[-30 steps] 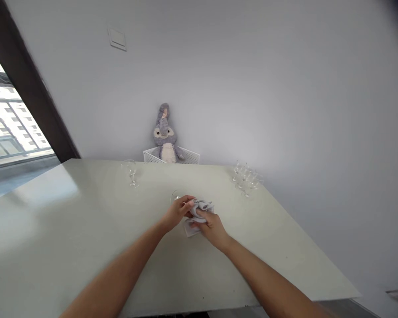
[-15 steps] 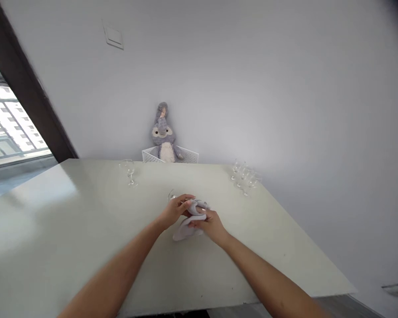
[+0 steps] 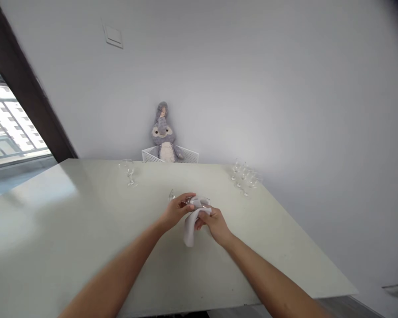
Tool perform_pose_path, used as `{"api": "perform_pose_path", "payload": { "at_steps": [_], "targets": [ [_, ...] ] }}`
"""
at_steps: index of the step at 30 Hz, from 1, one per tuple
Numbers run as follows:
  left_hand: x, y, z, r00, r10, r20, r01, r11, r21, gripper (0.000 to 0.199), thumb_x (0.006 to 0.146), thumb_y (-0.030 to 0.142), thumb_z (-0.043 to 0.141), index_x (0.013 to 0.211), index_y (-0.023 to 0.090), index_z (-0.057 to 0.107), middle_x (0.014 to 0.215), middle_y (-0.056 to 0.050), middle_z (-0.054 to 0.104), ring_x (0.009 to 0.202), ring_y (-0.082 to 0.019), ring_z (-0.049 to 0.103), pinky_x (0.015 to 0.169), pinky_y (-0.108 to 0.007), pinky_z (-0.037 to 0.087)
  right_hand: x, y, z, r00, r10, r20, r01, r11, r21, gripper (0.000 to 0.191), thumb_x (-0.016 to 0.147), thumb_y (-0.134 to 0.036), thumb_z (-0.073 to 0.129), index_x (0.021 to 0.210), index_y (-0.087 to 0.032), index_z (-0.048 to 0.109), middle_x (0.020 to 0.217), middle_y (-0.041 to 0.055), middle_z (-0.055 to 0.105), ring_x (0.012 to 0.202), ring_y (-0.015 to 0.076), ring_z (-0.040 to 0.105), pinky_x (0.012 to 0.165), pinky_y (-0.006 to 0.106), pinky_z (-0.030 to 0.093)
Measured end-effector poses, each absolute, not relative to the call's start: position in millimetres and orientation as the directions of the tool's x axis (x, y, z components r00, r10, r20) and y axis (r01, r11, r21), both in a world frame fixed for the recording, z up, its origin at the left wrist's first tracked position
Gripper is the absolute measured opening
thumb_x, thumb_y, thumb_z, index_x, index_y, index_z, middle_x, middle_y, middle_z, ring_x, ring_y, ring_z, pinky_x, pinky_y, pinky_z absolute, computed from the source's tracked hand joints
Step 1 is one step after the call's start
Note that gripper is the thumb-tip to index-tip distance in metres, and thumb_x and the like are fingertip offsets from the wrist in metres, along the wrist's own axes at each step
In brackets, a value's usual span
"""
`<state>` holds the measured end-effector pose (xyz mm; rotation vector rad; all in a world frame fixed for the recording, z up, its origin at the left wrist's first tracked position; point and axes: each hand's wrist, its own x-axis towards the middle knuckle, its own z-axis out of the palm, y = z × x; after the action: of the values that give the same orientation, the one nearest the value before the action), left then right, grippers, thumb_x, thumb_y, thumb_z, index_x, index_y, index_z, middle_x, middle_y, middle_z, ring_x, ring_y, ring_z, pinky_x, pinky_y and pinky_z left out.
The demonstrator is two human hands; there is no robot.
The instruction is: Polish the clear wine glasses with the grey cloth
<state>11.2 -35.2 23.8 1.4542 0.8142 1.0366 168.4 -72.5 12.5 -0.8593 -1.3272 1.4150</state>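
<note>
Over the middle of the table, my left hand [image 3: 176,213] is closed on a stemmed glass [image 3: 203,201] that lies on its side in the air, its foot sticking out to the left and its bowl to the right. Pinched in my right hand [image 3: 218,224] is a white cloth [image 3: 190,229]. Part of the cloth is inside or against the bowl, and the rest hangs down below the glass. The fingers of both hands are close together, near the bowl.
One clear stemmed glass [image 3: 130,172] stands at the back left of the pale table [image 3: 146,282]. Several more glasses [image 3: 243,176] stand grouped at the back right. Behind the back edge, a grey plush toy [image 3: 166,141] sits in a white basket [image 3: 191,156] by the wall.
The cloth has shifted and now hangs more steeply, leaving more of the bowl uncovered. My right hand has moved slightly to the right; my left hand has hardly moved.
</note>
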Motion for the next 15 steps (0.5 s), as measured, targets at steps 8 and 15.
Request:
{"api": "perform_pose_path", "payload": {
  "at_steps": [8,15],
  "targets": [
    [13,-38,24,0.461,0.869,0.179,-0.127,-0.135,0.983,0.042,0.074,0.041,0.055,0.11,0.019,0.056,0.079,-0.004,0.062,0.072,-0.016,0.056,0.069,-0.03,0.046,168,-74,16,-0.233,0.966,0.115,-0.132,0.086,-0.987,0.017,0.075,-0.034,0.055,0.078,-0.019,0.063,0.055,-0.0015,0.06,0.049,0.0127,0.056,0.051,0.024,0.041],
    [10,-37,24,0.444,0.885,0.143,-0.069,-0.126,0.99,0.045,0.071,0.038,0.061,0.11,0.017,0.055,0.086,-0.005,0.061,0.075,-0.015,0.055,0.068,-0.026,0.043,166,-73,7,-0.267,0.961,0.076,-0.266,0.002,-0.964,0.017,0.072,-0.034,0.06,0.078,-0.018,0.061,0.055,-0.0019,0.059,0.045,0.0112,0.054,0.047,0.023,0.042]
  ]
}}
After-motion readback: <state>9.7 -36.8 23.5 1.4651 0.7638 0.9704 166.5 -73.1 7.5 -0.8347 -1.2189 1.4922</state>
